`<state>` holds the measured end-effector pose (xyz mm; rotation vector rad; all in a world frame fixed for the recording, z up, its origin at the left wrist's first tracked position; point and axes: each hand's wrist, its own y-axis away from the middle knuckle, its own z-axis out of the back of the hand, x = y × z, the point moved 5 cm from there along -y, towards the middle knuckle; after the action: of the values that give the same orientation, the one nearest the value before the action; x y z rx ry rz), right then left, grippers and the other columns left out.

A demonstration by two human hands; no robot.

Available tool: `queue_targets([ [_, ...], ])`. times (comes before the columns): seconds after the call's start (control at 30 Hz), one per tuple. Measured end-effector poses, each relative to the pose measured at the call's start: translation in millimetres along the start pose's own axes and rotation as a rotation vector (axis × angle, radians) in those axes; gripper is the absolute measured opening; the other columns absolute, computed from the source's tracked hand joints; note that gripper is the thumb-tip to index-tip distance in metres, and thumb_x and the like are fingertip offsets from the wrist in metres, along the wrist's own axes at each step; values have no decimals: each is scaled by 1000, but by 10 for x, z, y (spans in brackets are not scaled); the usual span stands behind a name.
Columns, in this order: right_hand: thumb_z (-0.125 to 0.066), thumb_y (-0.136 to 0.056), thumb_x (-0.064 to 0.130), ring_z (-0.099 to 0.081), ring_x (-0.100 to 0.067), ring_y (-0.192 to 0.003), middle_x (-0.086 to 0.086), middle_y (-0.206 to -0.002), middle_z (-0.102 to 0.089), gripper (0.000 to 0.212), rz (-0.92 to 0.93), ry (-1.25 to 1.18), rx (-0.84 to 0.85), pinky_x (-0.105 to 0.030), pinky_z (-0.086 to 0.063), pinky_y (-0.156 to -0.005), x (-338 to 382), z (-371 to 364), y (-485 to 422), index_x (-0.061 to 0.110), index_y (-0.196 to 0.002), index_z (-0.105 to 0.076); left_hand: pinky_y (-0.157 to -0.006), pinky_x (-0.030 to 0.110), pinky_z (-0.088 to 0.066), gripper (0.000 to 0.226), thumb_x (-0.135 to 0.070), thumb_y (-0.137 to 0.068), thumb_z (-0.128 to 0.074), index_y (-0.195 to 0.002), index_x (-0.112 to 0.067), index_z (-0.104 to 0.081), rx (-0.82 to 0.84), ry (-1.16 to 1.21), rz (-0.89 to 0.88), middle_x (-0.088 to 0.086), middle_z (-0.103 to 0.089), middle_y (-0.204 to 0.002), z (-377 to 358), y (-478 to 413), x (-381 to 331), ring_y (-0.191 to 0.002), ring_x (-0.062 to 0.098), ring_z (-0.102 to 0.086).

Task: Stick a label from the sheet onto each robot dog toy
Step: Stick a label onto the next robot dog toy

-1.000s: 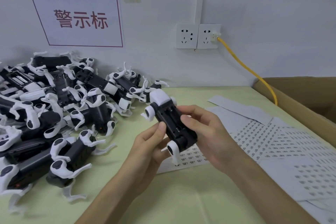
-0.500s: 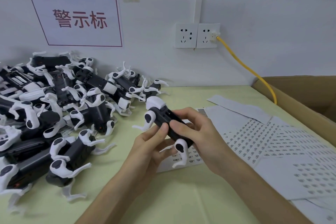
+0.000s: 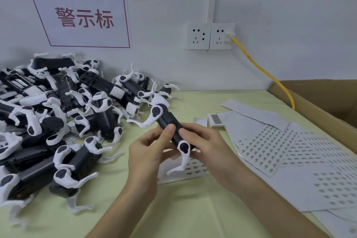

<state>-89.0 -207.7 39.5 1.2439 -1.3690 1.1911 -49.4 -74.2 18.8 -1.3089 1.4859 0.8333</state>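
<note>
Toy dog (image 3: 170, 127) rolled sideways — both hands (image 3: 146, 152) gripping.

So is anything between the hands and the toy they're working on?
Nothing visible. Both the left hand and right hand already hold the toy directly, thumbs pressed on its dark body, above the label sheet.

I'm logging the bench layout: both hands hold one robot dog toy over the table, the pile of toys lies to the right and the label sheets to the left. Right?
Not quite. The head view shows the pile of toys on the left and the label sheets on the right. Both hands, left hand and right hand, do hold one robot dog toy.
</note>
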Motion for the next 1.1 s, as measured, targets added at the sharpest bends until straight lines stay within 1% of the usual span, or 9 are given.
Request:
queue_targets([
  [0.1,-71,-94,28,-71,-19,-102,-1,-107,-76,19,118,112,-118,-28,-56,-87,13,22,3,25,-113,-75,-84,37,-61,47,-47,-86,-68,-110,-9,-78,78,30,29,21,-77,-108,-53,7,-5,-102,37,-73],
  [0.17,-79,-81,39,-68,-13,-102,6,-107,-72,33,279,292,-222,-23,-51,-87,58,21,50,32,-113,-72,-104,52,-51,49,-44,-101,-50,-125,-8,-72,185,48,69,16,-74,-123,-111,26,10,-119,34,-68],
  [0.33,-81,-74,26,-60,-11,-105,6,-111,-59,50,597,566,-324,-10,-41,-88,173,-31,153,23,-122,-68,-100,38,-56,47,-31,-108,-35,-138,-6,-63,336,190,88,15,-67,-136,-178,52,-29,-128,30,-64],
  [0.5,-71,-84,24,-63,-16,-103,14,-106,-62,40,561,486,-328,-17,-47,-86,180,22,152,36,-121,-64,-114,38,-45,43,-33,-109,-44,-140,-11,-63,461,206,54,13,-61,-146,-204,40,-38,-137,30,-57],
  [0.67,-76,-80,20,-62,-19,-104,11,-109,-65,37,603,494,-323,-14,-44,-89,193,-13,175,22,-114,-61,-105,37,-53,47,-38,-110,-37,-139,-14,-64,472,346,157,17,-56,-150,-182,5,-12,-139,31,-54],
  [0.77,-70,-84,16,-56,-20,-116,6,-122,-55,52,652,618,-256,-21,-46,-95,217,-58,174,22,-134,-60,-102,38,-53,47,-37,-109,-38,-143,-12,-59,472,281,116,17,-56,-149,-167,-1,-34,-138,31,-55],
  [0.9,-64,-88,18,-53,-11,-115,5,-123,-41,70,552,634,-126,-10,-45,-87,168,-65,130,32,-153,-43,-106,39,-52,48,-36,-107,-42,-142,-8,-59,449,127,40,21,-60,-143,-172,-2,-54,-134,37,-56],
  [1.0,-70,-84,18,-59,-11,-108,3,-117,-51,63,564,592,-197,-11,-46,-85,195,-12,121,25,-145,-56,-107,37,-51,46,-36,-110,-40,-142,-10,-60,439,162,66,18,-61,-143,-175,21,-28,-134,33,-59],
  [1.1,-77,-78,21,-65,-15,-104,4,-107,-66,45,554,491,-311,-27,-53,-86,185,11,124,20,-122,-73,-108,39,-51,42,-40,-106,-46,-130,-17,-72,373,270,152,14,-67,-138,-180,20,16,-131,30,-62],
])
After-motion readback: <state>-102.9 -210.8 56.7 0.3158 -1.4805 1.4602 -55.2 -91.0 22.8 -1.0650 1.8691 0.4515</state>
